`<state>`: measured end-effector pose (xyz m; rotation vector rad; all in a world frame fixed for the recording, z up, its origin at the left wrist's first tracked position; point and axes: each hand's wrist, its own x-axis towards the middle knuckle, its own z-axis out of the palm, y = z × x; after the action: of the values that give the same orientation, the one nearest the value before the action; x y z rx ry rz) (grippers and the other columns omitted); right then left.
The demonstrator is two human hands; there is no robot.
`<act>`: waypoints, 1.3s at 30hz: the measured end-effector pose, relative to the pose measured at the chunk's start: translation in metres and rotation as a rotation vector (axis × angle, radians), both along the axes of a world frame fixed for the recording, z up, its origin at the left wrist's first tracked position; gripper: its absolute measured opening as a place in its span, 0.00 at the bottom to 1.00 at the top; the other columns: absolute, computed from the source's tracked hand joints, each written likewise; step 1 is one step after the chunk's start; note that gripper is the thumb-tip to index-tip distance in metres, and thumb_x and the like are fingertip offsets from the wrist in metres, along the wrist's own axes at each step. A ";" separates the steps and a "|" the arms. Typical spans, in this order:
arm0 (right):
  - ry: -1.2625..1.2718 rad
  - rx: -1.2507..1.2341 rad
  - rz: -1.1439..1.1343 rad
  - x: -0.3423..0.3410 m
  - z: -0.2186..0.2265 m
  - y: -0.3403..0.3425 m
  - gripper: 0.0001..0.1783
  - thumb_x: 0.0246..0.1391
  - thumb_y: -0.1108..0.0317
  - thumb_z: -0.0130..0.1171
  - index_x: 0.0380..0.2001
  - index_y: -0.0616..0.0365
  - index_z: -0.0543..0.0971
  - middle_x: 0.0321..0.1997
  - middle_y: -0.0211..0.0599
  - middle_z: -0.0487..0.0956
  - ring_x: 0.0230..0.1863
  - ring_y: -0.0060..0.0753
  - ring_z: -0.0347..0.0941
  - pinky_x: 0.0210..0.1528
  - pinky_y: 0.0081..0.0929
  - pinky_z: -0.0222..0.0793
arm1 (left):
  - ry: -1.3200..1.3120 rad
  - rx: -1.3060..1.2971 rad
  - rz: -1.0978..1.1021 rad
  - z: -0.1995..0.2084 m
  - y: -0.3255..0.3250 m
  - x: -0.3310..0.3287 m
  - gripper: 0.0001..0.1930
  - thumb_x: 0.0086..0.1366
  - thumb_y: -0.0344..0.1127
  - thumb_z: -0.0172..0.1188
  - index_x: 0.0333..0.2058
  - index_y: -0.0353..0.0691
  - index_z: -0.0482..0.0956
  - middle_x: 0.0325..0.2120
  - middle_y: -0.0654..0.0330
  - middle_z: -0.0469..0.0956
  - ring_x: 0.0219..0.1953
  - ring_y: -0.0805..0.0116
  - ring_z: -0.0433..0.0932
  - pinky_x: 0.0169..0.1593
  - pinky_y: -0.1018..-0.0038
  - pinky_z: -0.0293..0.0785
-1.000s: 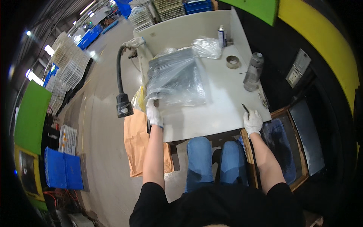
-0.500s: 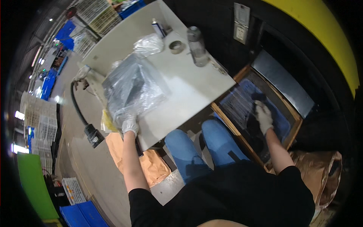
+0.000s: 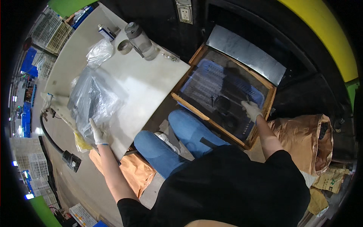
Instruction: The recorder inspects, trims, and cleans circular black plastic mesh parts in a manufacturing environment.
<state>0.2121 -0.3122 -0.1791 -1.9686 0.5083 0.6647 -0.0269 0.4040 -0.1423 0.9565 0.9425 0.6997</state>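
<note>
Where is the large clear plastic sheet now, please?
In the head view, the plastic sheet lies at left on the white table, between the left hand and a smaller crumpled plastic bundle.

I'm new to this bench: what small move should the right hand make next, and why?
Probably move the right hand slightly left, toward the dark round shape within the wooden frame: the hand is over that frame, and the shape lies close by, while the left hand is apart, at the plastic bag. I can't tell whether the shape is a loose piece.
</note>
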 end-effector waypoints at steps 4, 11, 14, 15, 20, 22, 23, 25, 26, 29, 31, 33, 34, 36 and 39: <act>-0.153 -0.109 0.596 -0.009 -0.010 0.037 0.32 0.53 0.46 0.60 0.50 0.61 0.74 0.51 0.44 0.77 0.39 0.39 0.77 0.41 0.34 0.71 | -0.330 -0.215 0.017 0.024 -0.027 0.031 0.32 0.62 0.55 0.61 0.59 0.46 0.65 0.52 0.52 0.69 0.51 0.55 0.69 0.59 0.51 0.63; -0.369 -0.394 0.452 -0.017 -0.035 0.047 0.22 0.56 0.54 0.55 0.45 0.62 0.79 0.44 0.50 0.81 0.50 0.51 0.75 0.54 0.40 0.66 | -0.569 -0.230 -0.059 0.057 -0.044 0.062 0.04 0.65 0.32 0.58 0.31 0.41 0.74 0.20 0.64 0.73 0.25 0.67 0.73 0.47 0.62 0.74; -0.202 -0.063 0.176 -0.005 -0.032 0.026 0.18 0.60 0.58 0.55 0.45 0.61 0.79 0.42 0.39 0.82 0.32 0.33 0.75 0.34 0.30 0.70 | -0.554 -0.194 0.033 0.088 -0.060 0.059 0.05 0.66 0.33 0.58 0.36 0.38 0.76 0.16 0.68 0.66 0.22 0.70 0.70 0.46 0.64 0.76; -0.115 -0.006 0.067 0.001 -0.029 0.019 0.17 0.61 0.59 0.54 0.45 0.60 0.79 0.42 0.35 0.82 0.25 0.25 0.72 0.25 0.26 0.67 | -0.521 -0.173 0.016 0.099 -0.068 0.057 0.07 0.66 0.33 0.57 0.40 0.37 0.77 0.16 0.68 0.65 0.22 0.70 0.70 0.46 0.64 0.76; -0.205 0.213 -0.186 0.029 -0.009 0.015 0.17 0.61 0.58 0.57 0.45 0.58 0.78 0.39 0.36 0.81 0.15 0.15 0.59 0.14 0.18 0.53 | -0.470 -0.005 -0.251 0.113 -0.137 0.042 0.15 0.66 0.35 0.57 0.49 0.34 0.74 0.20 0.68 0.67 0.28 0.69 0.72 0.50 0.62 0.75; -0.216 0.342 -0.255 0.038 0.003 0.030 0.17 0.60 0.57 0.59 0.46 0.58 0.78 0.39 0.36 0.81 0.15 0.13 0.59 0.14 0.16 0.52 | -0.335 0.488 -0.546 0.105 -0.170 0.046 0.16 0.66 0.36 0.56 0.49 0.33 0.73 0.24 0.66 0.73 0.33 0.69 0.75 0.50 0.64 0.74; -0.191 0.446 -0.230 0.040 0.011 0.040 0.17 0.60 0.57 0.59 0.46 0.56 0.78 0.37 0.34 0.80 0.14 0.13 0.58 0.14 0.16 0.52 | -0.221 0.616 -0.719 0.102 -0.185 0.051 0.18 0.67 0.37 0.55 0.51 0.32 0.72 0.28 0.63 0.76 0.36 0.69 0.76 0.51 0.65 0.74; -0.161 0.571 -0.225 0.039 0.030 0.066 0.16 0.61 0.56 0.57 0.46 0.54 0.78 0.35 0.29 0.79 0.13 0.14 0.56 0.13 0.16 0.51 | 0.028 0.226 -0.992 0.094 -0.218 0.060 0.22 0.68 0.38 0.53 0.56 0.31 0.68 0.39 0.59 0.80 0.41 0.67 0.78 0.52 0.68 0.73; -0.055 0.623 -0.300 0.036 0.039 0.083 0.20 0.58 0.54 0.61 0.46 0.57 0.78 0.37 0.33 0.80 0.17 0.15 0.61 0.15 0.17 0.55 | 0.031 0.130 -0.992 0.089 -0.239 0.065 0.25 0.68 0.40 0.53 0.59 0.31 0.64 0.44 0.56 0.78 0.43 0.66 0.77 0.52 0.69 0.72; 0.093 0.769 -0.002 0.019 0.081 0.111 0.17 0.60 0.51 0.58 0.41 0.52 0.78 0.20 0.23 0.71 0.18 0.22 0.66 0.23 0.18 0.66 | -0.109 -0.127 -0.972 0.077 -0.286 0.082 0.34 0.70 0.46 0.52 0.66 0.33 0.52 0.60 0.48 0.64 0.56 0.60 0.69 0.59 0.67 0.67; 0.026 0.892 -0.076 -0.004 0.090 0.146 0.14 0.62 0.59 0.56 0.44 0.56 0.76 0.29 0.26 0.75 0.25 0.23 0.74 0.29 0.21 0.75 | -0.169 -0.236 -0.893 0.072 -0.308 0.094 0.35 0.70 0.48 0.52 0.67 0.36 0.51 0.62 0.46 0.61 0.60 0.60 0.66 0.61 0.66 0.65; -0.003 0.987 0.055 -0.025 0.101 0.162 0.15 0.61 0.61 0.56 0.46 0.59 0.74 0.33 0.29 0.76 0.31 0.24 0.77 0.34 0.22 0.77 | -0.197 -0.220 -0.917 0.072 -0.321 0.103 0.39 0.68 0.54 0.54 0.67 0.38 0.49 0.61 0.49 0.62 0.61 0.59 0.64 0.64 0.63 0.61; 0.120 1.067 0.021 -0.030 0.103 0.170 0.16 0.61 0.61 0.55 0.48 0.59 0.73 0.33 0.31 0.76 0.32 0.25 0.78 0.34 0.23 0.78 | -0.296 -0.249 -0.991 0.073 -0.325 0.106 0.39 0.67 0.53 0.55 0.67 0.38 0.50 0.59 0.50 0.63 0.60 0.61 0.65 0.62 0.65 0.65; 0.353 1.269 0.127 -0.039 0.104 0.181 0.18 0.63 0.60 0.51 0.51 0.61 0.71 0.39 0.41 0.78 0.38 0.30 0.79 0.40 0.29 0.79 | -0.611 -0.473 -1.143 0.078 -0.332 0.108 0.29 0.69 0.41 0.54 0.64 0.36 0.56 0.47 0.60 0.71 0.46 0.74 0.72 0.49 0.77 0.73; 0.383 1.326 0.229 -0.044 0.103 0.196 0.17 0.66 0.62 0.46 0.50 0.62 0.72 0.44 0.44 0.79 0.41 0.31 0.79 0.43 0.30 0.79 | -0.424 -0.104 -1.168 0.087 -0.339 0.098 0.25 0.66 0.33 0.57 0.60 0.40 0.64 0.36 0.66 0.72 0.34 0.81 0.70 0.37 0.82 0.70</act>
<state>0.1682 -0.1164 -0.0758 -0.6408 -0.0158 1.1356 0.0715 0.0650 -0.0557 1.0201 -0.0396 -0.1555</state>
